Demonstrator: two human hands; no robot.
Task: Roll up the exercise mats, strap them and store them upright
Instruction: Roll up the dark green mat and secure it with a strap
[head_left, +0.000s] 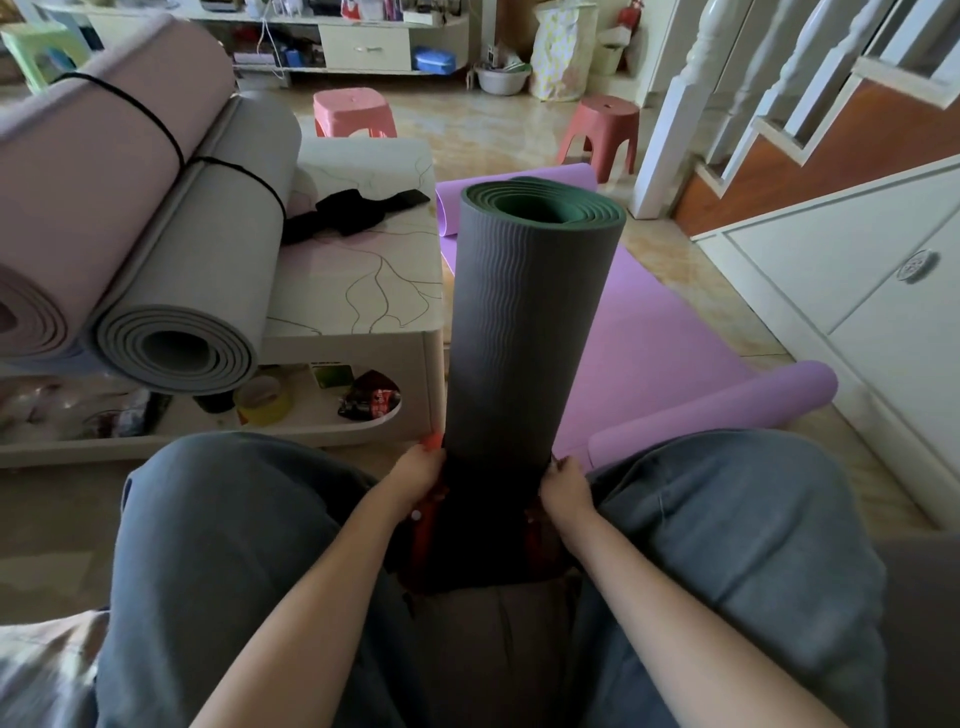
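A rolled grey mat with a green inner side (524, 322) stands upright between my knees. My left hand (418, 475) holds its lower left side, fingers curled on a red strap (430, 501) there. On the lower right edge of the roll my right hand (566, 488) pinches something; more red shows below that hand. A purple mat (654, 343) lies on the floor behind, curled at both ends. A pink rolled mat (98, 171) and a light grey rolled mat (208, 270) lie on the low table, each bound with a black cord.
The low table (363, 291) at left carries black straps (358, 210) on top and clutter on its lower shelf. Two pink stools (353, 111) stand on the floor beyond. White cabinets (857, 291) and a stair railing line the right side.
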